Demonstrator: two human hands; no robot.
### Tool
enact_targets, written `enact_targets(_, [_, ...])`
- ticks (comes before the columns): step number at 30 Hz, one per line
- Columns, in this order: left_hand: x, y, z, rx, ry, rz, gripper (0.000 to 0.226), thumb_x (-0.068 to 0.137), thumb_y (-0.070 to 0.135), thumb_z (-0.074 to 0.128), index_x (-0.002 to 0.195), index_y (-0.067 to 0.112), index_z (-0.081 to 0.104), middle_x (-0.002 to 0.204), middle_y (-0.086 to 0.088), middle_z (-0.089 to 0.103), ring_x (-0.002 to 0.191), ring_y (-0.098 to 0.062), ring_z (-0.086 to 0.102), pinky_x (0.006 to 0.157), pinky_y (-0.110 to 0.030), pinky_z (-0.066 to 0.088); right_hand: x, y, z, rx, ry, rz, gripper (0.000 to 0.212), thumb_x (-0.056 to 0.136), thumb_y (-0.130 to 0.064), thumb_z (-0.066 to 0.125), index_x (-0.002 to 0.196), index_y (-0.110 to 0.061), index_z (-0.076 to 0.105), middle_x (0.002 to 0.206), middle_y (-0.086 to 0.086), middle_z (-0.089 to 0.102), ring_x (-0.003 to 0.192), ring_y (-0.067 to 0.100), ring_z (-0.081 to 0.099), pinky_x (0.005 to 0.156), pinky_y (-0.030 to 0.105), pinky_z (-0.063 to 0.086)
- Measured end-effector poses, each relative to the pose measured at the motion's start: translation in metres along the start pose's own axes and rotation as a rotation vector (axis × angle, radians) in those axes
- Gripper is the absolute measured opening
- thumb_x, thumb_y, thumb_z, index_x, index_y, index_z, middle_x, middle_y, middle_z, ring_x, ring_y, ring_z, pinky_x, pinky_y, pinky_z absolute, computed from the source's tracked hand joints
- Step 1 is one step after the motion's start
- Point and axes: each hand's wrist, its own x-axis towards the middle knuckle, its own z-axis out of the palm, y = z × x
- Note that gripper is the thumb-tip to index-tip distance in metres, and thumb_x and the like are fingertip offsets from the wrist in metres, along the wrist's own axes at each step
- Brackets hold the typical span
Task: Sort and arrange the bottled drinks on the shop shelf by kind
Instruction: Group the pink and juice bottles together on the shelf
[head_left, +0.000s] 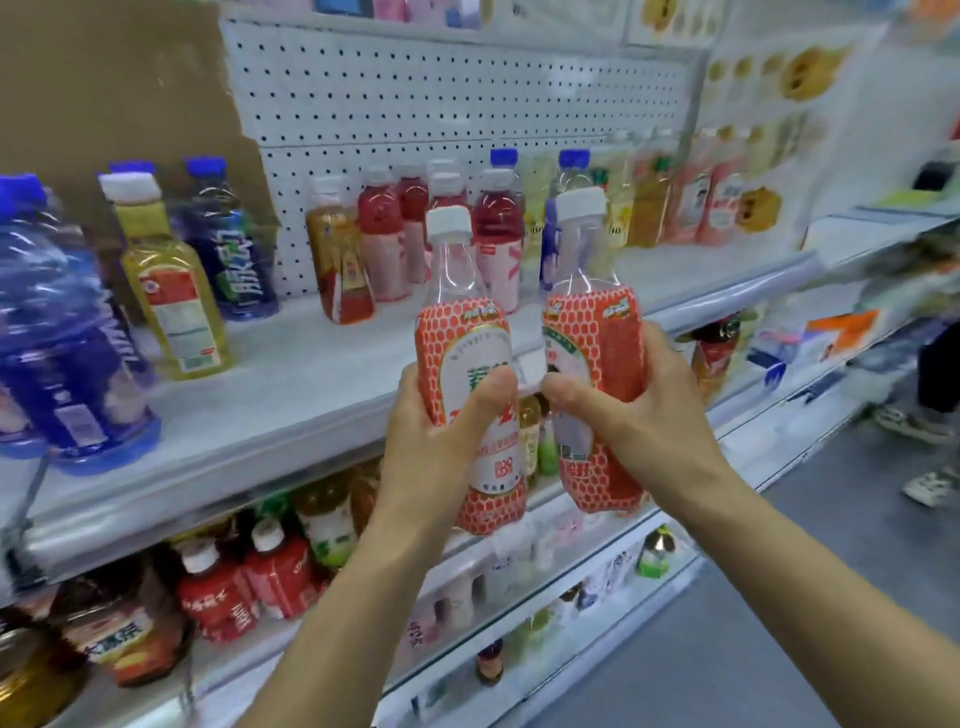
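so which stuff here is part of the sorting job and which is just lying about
job: red-labelled bottle in left hand, matching bottle in right hand, yellow juice bottle, pink drinks, blue bottles, shelf
not job: pegboard, cardboard sheet, a passer-by's trainers

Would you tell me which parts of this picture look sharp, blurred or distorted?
Head view: the left hand, right hand, left bottle and right bottle look fairly sharp; the big blue bottle at left and the right-side shelving smear with motion blur; the wide lens bows the shelf.
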Motion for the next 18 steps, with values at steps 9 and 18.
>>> enact_targets(9, [0.069, -0.019, 0.105, -0.008, -0.011, 0.009, 0.059, 0.069, 0.048, 0.075, 0.123, 0.036, 0.056, 0.106, 0.011, 0.074, 0.094, -0.01, 0.073, 0.079, -0.036, 0.06, 0.094, 0.056, -0.08, 0.022, -0.022, 0.002, 0.048, 0.073, -0.034, 0.083, 0.112, -0.027, 0.057, 0.093, -0.011, 0.071, 0.081, 0.001, 0.068, 0.066, 0.013, 0.053])
enact_targets(18, [0.122, -0.047, 0.234, 0.0, 0.144, 0.044, 0.067, 0.065, 0.056, 0.079, 0.124, 0.033, 0.059, 0.108, 0.008, 0.075, 0.097, -0.015, 0.073, 0.083, -0.043, 0.06, 0.195, 0.116, -0.179, 0.066, -0.216, -0.033, 0.043, 0.073, -0.034, 0.083, 0.106, -0.033, 0.055, 0.092, -0.018, 0.07, 0.082, 0.0, 0.069, 0.066, 0.014, 0.054])
